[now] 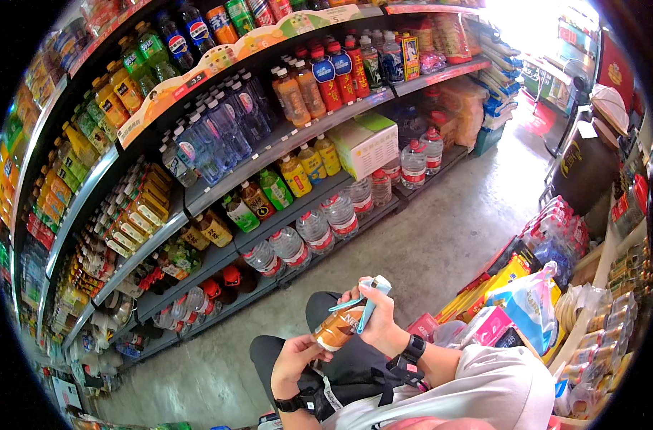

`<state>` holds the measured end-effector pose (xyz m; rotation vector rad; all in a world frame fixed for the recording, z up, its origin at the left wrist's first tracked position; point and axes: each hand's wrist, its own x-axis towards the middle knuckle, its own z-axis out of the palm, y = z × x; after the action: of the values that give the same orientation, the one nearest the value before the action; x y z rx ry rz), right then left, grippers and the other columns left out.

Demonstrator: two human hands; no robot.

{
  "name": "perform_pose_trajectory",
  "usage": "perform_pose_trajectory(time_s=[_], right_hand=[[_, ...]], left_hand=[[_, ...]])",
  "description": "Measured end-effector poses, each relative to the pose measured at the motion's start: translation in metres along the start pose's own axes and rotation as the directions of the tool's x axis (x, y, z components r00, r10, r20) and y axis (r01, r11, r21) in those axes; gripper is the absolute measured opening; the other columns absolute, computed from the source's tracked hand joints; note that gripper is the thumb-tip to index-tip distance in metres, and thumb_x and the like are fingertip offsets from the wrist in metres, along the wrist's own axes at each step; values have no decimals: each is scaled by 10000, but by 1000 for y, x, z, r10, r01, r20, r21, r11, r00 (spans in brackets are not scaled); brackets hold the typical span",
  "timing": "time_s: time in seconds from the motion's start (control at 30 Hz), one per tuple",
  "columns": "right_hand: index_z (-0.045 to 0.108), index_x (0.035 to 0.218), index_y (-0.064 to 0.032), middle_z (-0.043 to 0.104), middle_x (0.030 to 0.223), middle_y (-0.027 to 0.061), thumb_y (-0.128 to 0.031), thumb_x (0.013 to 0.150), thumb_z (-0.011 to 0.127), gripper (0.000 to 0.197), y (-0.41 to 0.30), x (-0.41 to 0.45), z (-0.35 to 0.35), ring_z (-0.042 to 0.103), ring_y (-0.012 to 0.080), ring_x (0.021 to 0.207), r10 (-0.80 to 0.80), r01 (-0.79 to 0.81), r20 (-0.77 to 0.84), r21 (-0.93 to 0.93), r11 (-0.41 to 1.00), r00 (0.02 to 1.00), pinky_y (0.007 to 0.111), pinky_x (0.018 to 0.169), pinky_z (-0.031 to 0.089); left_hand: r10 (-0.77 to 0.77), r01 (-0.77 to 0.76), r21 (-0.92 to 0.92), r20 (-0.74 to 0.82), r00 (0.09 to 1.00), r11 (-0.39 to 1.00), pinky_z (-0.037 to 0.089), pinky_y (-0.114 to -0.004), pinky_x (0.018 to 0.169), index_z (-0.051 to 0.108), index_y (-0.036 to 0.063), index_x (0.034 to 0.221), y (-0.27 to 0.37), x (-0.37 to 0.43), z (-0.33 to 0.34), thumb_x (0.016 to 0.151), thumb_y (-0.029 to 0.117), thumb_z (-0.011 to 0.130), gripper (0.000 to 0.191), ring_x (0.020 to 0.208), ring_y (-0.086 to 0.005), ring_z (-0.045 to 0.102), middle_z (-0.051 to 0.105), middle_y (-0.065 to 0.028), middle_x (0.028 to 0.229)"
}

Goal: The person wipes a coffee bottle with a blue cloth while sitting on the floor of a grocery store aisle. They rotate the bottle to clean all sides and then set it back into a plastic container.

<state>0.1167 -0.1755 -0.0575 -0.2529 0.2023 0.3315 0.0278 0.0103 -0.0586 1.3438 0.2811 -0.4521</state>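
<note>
A Nescafé coffee bottle (335,329) with a brown label and a white cap is held tilted above my lap, its cap end pointing up and to the right. My left hand (297,359) pinches the bottle near its base with thumb and fingers. Around the upper part, just below the cap, my right hand (379,310) grips it together with a light blue cloth (366,316). One end of the cloth hangs along the bottle's side. The right palm hides part of the bottle's neck. Black bands circle both wrists.
Long store shelves (262,156) of bottled drinks curve across the left and top. Large water bottles (311,231) line the lowest shelf. Beside me on the right lie a pink box (490,325), a phone and plastic bags (525,301). A concrete floor (439,215) runs between.
</note>
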Motion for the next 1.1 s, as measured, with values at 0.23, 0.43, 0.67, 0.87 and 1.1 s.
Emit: perform_pose_trajectory(time_s=[0.23,0.43,0.67,0.87,1.1], right_hand=[[503,919,-111,531,735,68,-145,806,627,171,-2,-1,3,583,266,793,3,-3,-1,-18,1000,1000,433,738,498],[509,922,-115,526,737,65,-151,804,634,176,0,0,0,582,265,794,7,-7,-3,-19,1000,1000,437,738,499],[510,921,-122,520,764,65,-161,806,637,176,-1,1,-1,571,261,811,5,-5,0,-11,1000,1000,452,777,488],[510,915,-122,516,758,61,-160,808,633,167,-3,0,2,564,250,795,11,-11,-8,-6,1000,1000,446,804,480],[512,906,-123,514,750,58,-167,809,632,161,-2,1,1,563,247,797,12,-12,-30,-5,1000,999,444,803,482]], left_hand=[[6,-5,-56,31,1000,998,530,-273,734,615,-72,1036,-4,2,-3,909,55,569,186,768,-176,661,676,-111,866],[9,-6,-80,39,999,997,524,-269,723,613,-70,1035,-11,5,-7,908,44,557,180,764,-172,656,672,-105,858],[28,-20,-108,73,997,994,505,-258,739,600,-64,1064,-9,6,0,924,78,556,204,791,-163,645,664,-103,881],[30,-14,-141,113,993,990,495,-267,748,591,-65,1075,-11,6,-2,931,87,552,213,800,-163,625,653,-98,898],[48,-25,-178,125,991,984,502,-307,730,586,-54,1079,-12,8,-3,914,53,563,198,773,-194,622,644,-98,898]])
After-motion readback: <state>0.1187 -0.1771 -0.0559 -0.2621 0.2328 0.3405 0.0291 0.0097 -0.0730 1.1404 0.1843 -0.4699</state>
